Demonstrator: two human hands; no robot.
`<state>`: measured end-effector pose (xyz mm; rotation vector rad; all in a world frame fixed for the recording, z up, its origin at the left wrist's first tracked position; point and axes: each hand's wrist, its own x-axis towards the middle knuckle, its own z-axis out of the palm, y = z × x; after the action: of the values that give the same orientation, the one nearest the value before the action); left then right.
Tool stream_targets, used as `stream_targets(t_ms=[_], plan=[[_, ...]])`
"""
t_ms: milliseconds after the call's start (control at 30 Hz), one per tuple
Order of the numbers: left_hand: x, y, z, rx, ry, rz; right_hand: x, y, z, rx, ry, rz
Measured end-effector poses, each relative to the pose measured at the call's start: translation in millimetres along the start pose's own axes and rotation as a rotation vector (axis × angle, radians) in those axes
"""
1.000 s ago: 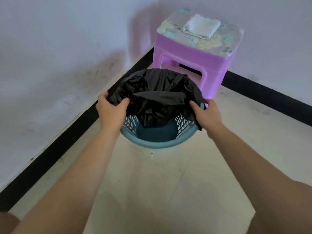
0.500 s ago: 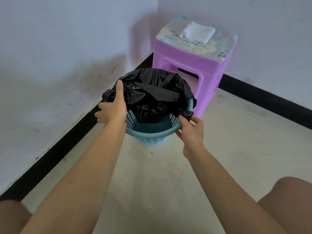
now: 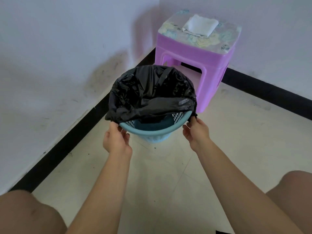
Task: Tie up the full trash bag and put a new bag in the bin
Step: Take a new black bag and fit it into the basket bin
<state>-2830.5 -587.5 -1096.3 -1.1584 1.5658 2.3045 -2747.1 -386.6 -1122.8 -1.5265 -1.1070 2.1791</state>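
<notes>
A black trash bag [image 3: 152,92] lines a light blue perforated bin [image 3: 152,131] on the floor near the room's corner. The bag is folded over the far and side parts of the rim, while the near rim shows bare blue plastic. My left hand [image 3: 116,141] pinches the bag's edge at the near left of the rim. My right hand [image 3: 196,130] pinches the bag's edge at the near right. Part of the bin's inside is visible under the slack near edge of the bag.
A purple plastic stool [image 3: 194,56] stands just behind the bin in the corner, with a folded white cloth [image 3: 200,25] on top. White walls with a black skirting [image 3: 67,141] run along the left and back. My knees show at the bottom corners.
Both hands slid along the rim toward me, drawing the bag's edge further round the sides of the bin. The bag is spread wider and my head has moved closer.
</notes>
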Motion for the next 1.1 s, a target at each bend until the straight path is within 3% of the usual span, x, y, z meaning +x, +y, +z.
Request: stream_targets(t_ms=[133, 267, 333, 467, 533, 600, 633, 700, 767, 867, 967, 1033, 1100], plan=[[0.2, -12.5, -16.7, -0.026, -0.223, -0.025, 6.2, -2.9, 5.8, 0.088, -0.066, -0.015], [5.9, -33.1, -26.8, 0.475, -0.166, 0.280, 1.6, -4.5, 5.1, 0.074, -0.053, -0.031], [12.8, -45.6, -30.7, 0.614, -0.127, 0.267, -0.2, -2.7, 0.7, 0.066, 0.002, -0.007], [28.0, -45.1, -27.2, 0.394, -0.042, 0.035, 6.2, -6.5, -10.0, 0.194, 0.108, 0.054], [26.9, -29.0, -18.6, 0.289, 0.028, 0.015, 2.1, -15.8, -4.7, 0.202, 0.240, 0.041], [22.8, -9.7, -9.1, 0.246, 0.157, 0.160, -6.1, -23.0, 3.2, 0.021, 0.349, -0.107], [20.4, -0.2, -4.2, 0.240, 0.173, 0.288, -11.9, -24.5, 7.0, -0.074, 0.358, -0.274], [21.2, 15.7, 6.0, 0.366, 0.053, 0.559, -22.9, -24.3, 15.6, -0.290, 0.249, -0.649], [32.6, 23.5, 18.3, 0.666, -0.181, 0.704, -18.8, -21.0, 24.4, -0.616, 0.095, -0.868], [37.3, 32.2, 37.5, 0.886, -0.323, 0.610, -8.9, -27.9, 34.8, -0.896, -0.007, -0.788], [31.2, 32.2, 46.4, 0.927, -0.248, 0.578, -7.1, -38.6, 50.2, -1.327, 0.194, -0.739], [30.1, 30.6, 47.8, 0.970, -0.216, 0.594, -8.9, -41.0, 65.8, -1.628, 0.261, -1.072], [31.4, 29.8, 49.2, 0.996, -0.212, 0.610, -7.7, -36.0, 88.0, -1.686, 0.000, -1.397]])
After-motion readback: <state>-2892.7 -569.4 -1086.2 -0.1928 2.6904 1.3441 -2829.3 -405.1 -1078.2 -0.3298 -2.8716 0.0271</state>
